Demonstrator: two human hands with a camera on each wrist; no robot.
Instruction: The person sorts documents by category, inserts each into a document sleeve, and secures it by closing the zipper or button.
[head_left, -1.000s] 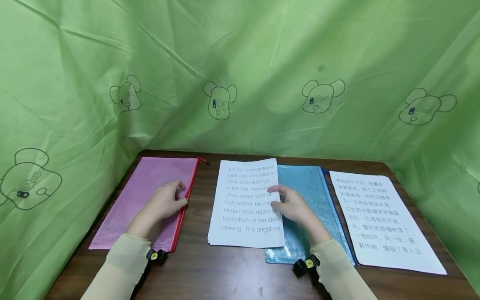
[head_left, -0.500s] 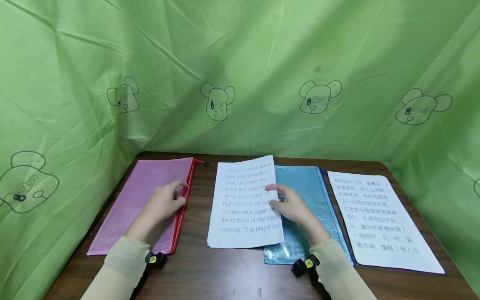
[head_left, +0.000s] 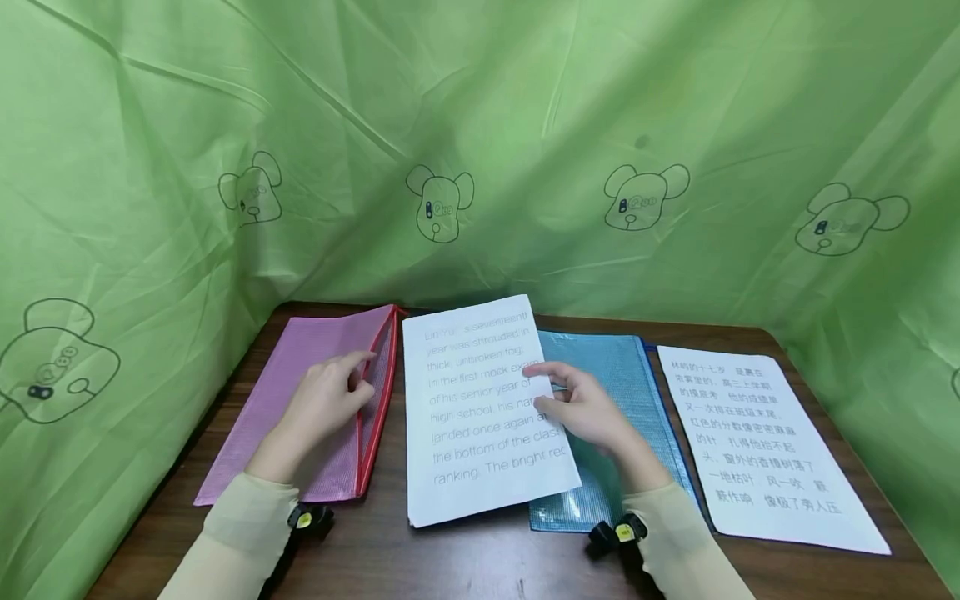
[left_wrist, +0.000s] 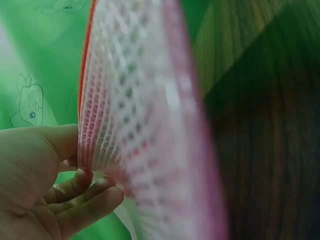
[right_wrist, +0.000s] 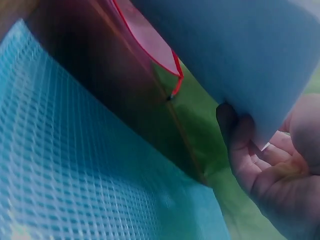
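My left hand (head_left: pixel 318 408) pinches the upper layer of a pink mesh zipper pouch (head_left: pixel 262 433) near its red-zippered right side. The pouch mouth gapes there; in the left wrist view, thumb and fingertips grip the raised mesh (left_wrist: pixel 102 115). My right hand (head_left: pixel 592 412) holds a small stack of printed paper (head_left: pixel 480 400) with English text by its right edge, thumb below and fingers on the sheet. The stack is tilted, its left edge close beside the red zipper (head_left: pixel 386 392). In the right wrist view the paper (right_wrist: pixel 245 55) hangs over the table.
A blue mesh zipper pouch (head_left: pixel 607 358) lies under my right hand, partly hidden by the paper. To its right lies a white sheet (head_left: pixel 750 433) with Chinese text. Green cloth (head_left: pixel 525 100) encloses the brown wooden table (head_left: pixel 465 562) at the back and sides.
The paper stack has risen, turned and moved left toward the pink pouch in my right hand. My left hand has lifted the pouch's upper layer, so the zippered mouth gapes wider.
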